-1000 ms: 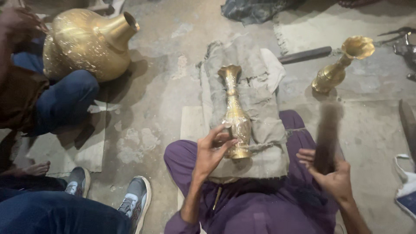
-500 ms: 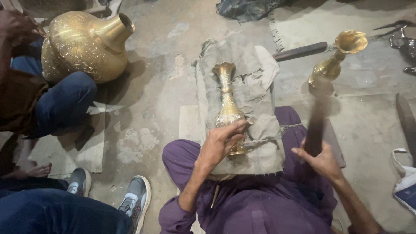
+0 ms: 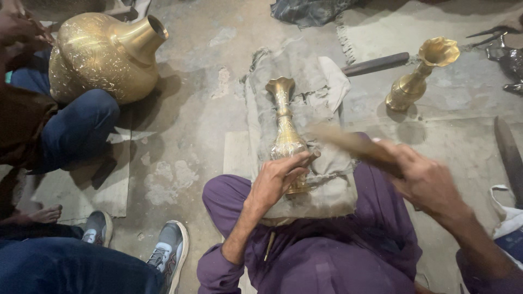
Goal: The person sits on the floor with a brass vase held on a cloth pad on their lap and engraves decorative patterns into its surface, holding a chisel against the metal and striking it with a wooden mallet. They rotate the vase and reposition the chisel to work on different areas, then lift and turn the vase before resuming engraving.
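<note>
Concrete floor: second brass vase [image 3: 417, 79] stands beside padded cloth [image 3: 305, 109].

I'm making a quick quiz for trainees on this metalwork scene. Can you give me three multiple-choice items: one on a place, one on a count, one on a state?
1. Where does the slim brass vase near the left hand lie?
A. On a grey cloth pad across the person's lap
B. Inside a bucket
C. On a shelf

2. How many brass vessels are in view?
A. One
B. Three
C. Six

3. How does the brass vase at the upper right stand?
A. Upright on the floor
B. Lying flat on the pad
C. Held upside down in a hand

Answers:
1. A, the vase rests lengthwise on the cloth pad over the purple-clad legs.
2. B, there are the slim vase, the upright vase and the large round pot at the left.
3. A, it stands on its base with its fluted mouth on top.
</note>
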